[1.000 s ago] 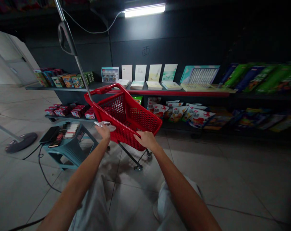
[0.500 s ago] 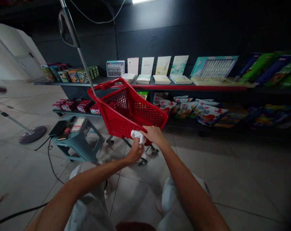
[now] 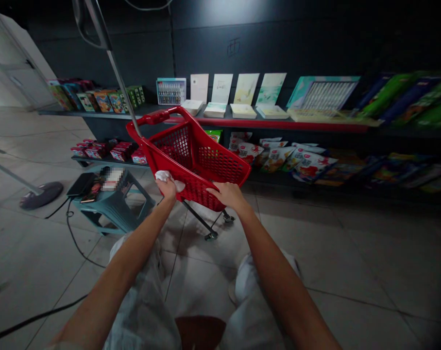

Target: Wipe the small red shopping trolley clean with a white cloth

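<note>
A red plastic shopping cart (image 3: 202,160) stands tilted on small wheels in front of me, its long pole handle (image 3: 114,68) rising to the upper left. My left hand (image 3: 166,187) is closed on a white cloth (image 3: 167,178) pressed against the cart's near left rim. My right hand (image 3: 228,194) grips the cart's near right corner, fingers curled over the rim. Both forearms reach forward over my knees in light trousers.
A teal plastic stool (image 3: 113,204) with a phone and small items stands left of the cart. A fan base (image 3: 38,194) and a black cable (image 3: 75,238) lie on the tiled floor. Dark shelves (image 3: 279,124) with books, boxes and snack bags run along the back wall.
My left hand with the cloth moved from the cart's near right corner, beside my right hand, back up to the left rim. The view shifted slightly.
</note>
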### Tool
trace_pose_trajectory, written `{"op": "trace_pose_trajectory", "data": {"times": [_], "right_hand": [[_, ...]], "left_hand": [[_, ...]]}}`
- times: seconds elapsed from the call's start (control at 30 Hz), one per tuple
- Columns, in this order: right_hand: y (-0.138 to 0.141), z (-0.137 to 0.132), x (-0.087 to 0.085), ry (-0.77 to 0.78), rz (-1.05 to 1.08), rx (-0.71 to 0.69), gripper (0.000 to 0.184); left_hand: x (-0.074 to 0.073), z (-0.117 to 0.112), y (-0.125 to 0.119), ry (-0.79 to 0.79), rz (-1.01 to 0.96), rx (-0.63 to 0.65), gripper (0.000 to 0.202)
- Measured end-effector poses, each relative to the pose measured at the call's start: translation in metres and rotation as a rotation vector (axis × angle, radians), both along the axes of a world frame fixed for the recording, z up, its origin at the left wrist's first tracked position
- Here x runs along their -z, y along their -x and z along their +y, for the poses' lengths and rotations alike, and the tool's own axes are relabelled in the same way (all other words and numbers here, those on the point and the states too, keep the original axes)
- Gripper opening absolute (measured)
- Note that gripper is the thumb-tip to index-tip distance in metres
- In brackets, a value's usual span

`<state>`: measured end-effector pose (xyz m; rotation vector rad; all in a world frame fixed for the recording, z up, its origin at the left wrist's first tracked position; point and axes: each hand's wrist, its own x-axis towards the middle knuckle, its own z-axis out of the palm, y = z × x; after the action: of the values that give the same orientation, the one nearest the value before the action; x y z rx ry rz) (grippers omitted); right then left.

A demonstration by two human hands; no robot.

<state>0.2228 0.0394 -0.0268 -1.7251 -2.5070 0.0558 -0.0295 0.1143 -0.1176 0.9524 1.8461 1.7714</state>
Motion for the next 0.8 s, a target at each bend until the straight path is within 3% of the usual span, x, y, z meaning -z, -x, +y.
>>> {"op": "trace_pose_trajectory", "data": {"times": [0.23, 0.37, 0.57, 0.67, 0.8], "right_hand": [[-0.006, 0.002, 0.001, -0.021, -0.014, 0.043, 0.067], [-0.020, 0.004, 0.003, -0.002, -0.041, 0.081, 0.069], [-0.049, 0.003, 0.008, -0.022, -0.045, 0.104, 0.069], [-0.063, 0.004, 0.008, -0.013, -0.052, 0.120, 0.072], [-0.079, 0.008, 0.006, 0.074, -0.093, 0.178, 0.084]], "left_hand": [[0.020, -0.033, -0.083, 0.016, 0.098, 0.233, 0.033], [0.019, -0.055, -0.107, -0.031, 0.159, 0.408, 0.040], [0.016, -0.089, -0.142, -0.149, 0.241, 0.822, 0.034], [0.011, -0.090, -0.148, -0.163, 0.208, 0.749, 0.032], [-0.001, -0.059, -0.126, -0.078, 0.159, 0.457, 0.025]]}}
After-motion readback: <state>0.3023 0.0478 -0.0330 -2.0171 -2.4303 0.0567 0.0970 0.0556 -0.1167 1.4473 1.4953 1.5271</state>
